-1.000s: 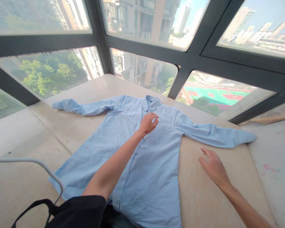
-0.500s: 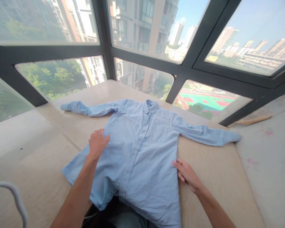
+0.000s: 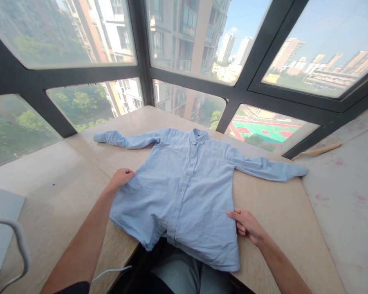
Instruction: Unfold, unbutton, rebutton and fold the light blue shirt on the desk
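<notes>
Legs: the person's legs (image 3: pixel 178 277) in jeans, right under the shirt's hem, which hangs over the table edge.
Cable: a thin white cable (image 3: pixel 110 272) lies at the table edge, left of and nearer than the shirt.
Right hand: the right hand (image 3: pixel 247 222) is at the shirt's right side seam, low down near the hem. The fingers are curled and the thumb tip touches the cloth edge. I cannot tell whether it has hold of the cloth.
Left hand: the left hand (image 3: pixel 121 179) is at the shirt's left side edge, a little farther out than the right hand. The fingers are closed narrow on a fold of the cloth.
Shirt: a light blue shirt (image 3: pixel 184 188) lies flat and front up in the middle of the table, buttoned, hem toward the person.
Table: a pale wooden table (image 3: pixel 64 179), bare to the shirt's left and right.
Sleeves: both are spread out sideways from the shirt's shoulders, left sleeve (image 3: pixel 125 141) and right sleeve (image 3: pixel 270 169).
Collar: the collar (image 3: pixel 198 134) is at the shirt's far end.
Sheet: a pale sheet with pink marks (image 3: pixel 343 196), right of the shirt.
Windows: dark-framed windows (image 3: pixel 187 49) stand just beyond the shirt.
</notes>
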Available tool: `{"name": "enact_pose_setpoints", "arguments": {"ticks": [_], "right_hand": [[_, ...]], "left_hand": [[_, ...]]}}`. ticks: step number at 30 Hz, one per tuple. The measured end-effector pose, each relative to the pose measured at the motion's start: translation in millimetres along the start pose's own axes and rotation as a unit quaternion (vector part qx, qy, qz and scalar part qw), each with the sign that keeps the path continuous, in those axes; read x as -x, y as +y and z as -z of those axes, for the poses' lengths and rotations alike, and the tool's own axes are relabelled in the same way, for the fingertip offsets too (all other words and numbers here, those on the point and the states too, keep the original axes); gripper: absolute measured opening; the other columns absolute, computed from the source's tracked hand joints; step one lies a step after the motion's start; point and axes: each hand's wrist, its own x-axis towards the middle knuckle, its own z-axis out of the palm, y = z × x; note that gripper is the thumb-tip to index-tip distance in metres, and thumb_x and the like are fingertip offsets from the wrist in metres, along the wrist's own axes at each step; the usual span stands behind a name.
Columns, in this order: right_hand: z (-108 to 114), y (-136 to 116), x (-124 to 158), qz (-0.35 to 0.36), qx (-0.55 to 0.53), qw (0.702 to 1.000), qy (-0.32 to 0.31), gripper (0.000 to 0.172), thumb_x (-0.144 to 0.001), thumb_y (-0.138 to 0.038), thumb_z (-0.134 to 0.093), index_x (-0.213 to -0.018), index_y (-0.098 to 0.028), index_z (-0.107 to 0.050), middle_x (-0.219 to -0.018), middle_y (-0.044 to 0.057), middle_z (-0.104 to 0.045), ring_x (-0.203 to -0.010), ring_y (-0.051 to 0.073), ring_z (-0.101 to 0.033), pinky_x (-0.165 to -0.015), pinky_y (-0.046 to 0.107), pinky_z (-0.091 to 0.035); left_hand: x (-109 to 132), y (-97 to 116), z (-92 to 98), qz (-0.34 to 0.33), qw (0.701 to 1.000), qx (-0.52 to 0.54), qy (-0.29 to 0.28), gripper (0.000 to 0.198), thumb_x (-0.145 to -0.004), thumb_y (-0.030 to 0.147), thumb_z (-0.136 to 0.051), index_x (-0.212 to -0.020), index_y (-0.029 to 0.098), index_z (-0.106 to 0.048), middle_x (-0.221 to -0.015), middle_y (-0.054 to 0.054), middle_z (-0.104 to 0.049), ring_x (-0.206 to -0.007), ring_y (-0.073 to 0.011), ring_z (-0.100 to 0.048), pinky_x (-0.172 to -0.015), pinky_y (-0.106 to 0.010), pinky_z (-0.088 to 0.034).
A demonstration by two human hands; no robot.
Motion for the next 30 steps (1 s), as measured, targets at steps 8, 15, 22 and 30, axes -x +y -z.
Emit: {"name": "enact_pose_setpoints", "arguments": {"ticks": [8,15,22,30], "right_hand": [[-3,9,12,0.004,0.062,0.998,0.000,0.045,-0.060,-0.055,-0.077,-0.069,-0.019,-0.051,-0.042,-0.010,-0.040,-0.035,0.003,-0.028,-0.036,0.018,-0.017],[-8,12,24,0.001,0.115,0.993,-0.026,0.048,-0.056,-0.055,-0.080,-0.069,-0.018,-0.053,-0.046,-0.008,-0.046,-0.037,0.003,-0.031,-0.037,0.019,-0.017],[4,17,27,0.038,0.090,0.993,0.064,0.047,-0.058,-0.057,-0.081,-0.068,-0.016,-0.060,-0.050,-0.004,-0.055,-0.041,0.008,-0.044,-0.040,0.021,-0.029],[-2,16,57,0.054,0.021,0.997,0.045,0.046,-0.064,-0.049,-0.080,-0.093,-0.017,-0.067,-0.093,0.009,-0.075,-0.088,0.025,-0.069,-0.073,0.033,-0.054]], "left_hand": [[18,-11,22.7,0.065,0.991,0.013,-0.116,0.041,-0.057,0.057,-0.067,-0.069,0.018,-0.062,-0.059,0.001,-0.054,-0.055,-0.0159,-0.050,-0.045,-0.024,-0.033],[32,-27,26.3,0.030,0.994,0.004,-0.106,0.026,-0.058,0.044,-0.062,-0.063,0.019,-0.063,-0.059,-0.001,-0.058,-0.064,-0.0195,-0.056,-0.054,-0.025,-0.040],[43,-34,18.4,0.002,0.991,-0.111,-0.073,0.040,-0.070,0.049,-0.055,-0.041,0.022,-0.046,-0.054,-0.006,-0.058,-0.068,-0.0260,-0.061,-0.061,-0.029,-0.041],[69,-20,-1.3,-0.025,0.979,-0.199,0.025,0.044,-0.076,0.048,-0.057,-0.105,0.015,-0.063,-0.107,-0.017,-0.069,-0.102,-0.0323,-0.065,-0.078,-0.035,-0.048]]}}
